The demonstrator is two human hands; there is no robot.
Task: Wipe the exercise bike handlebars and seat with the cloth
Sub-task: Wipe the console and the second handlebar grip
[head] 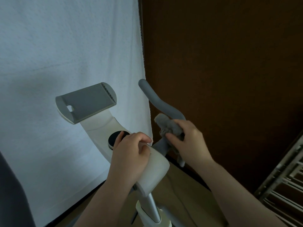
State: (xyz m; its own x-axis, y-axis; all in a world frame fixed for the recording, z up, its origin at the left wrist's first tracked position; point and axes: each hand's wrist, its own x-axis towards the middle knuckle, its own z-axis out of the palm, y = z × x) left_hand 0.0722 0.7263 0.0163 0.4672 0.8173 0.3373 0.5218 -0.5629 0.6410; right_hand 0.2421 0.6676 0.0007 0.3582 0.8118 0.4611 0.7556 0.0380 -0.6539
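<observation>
Far left, a dark grey curved shape [11,194] is cutting into frame, too cropped to identify. A white textured sheet [65,54] is hanging behind the bike. The flat grey ribbed device tray [86,102] is sitting on the white moulded plastic console [105,128] and holding nothing; no other containers in view. A round black knob [117,138] is sitting on the console just beside the left hand [129,154], which is curling its fingers over the console's top edge, gripping it and apparently bracing the bike.

Right of that, the curved grey foam-covered handlebar [157,102] is rising toward a dark brown wooden panel [221,63]. The right hand [188,141] is gripping the small fuzzy grey cloth [170,126], bunching it round the handlebar's lower bend, fingers closed over it, a tail dangling below. The seat is not showing.

Judgement: the cloth is looking light, soft and limp, so best held wadded in the palm and wrapped round the bar; loose ends are likely flopping. The handlebar is looking stiff, fixed and grippy, not fragile. Seat still to do.

Lower right, a metal slatted rack [282,185] is leaning.
</observation>
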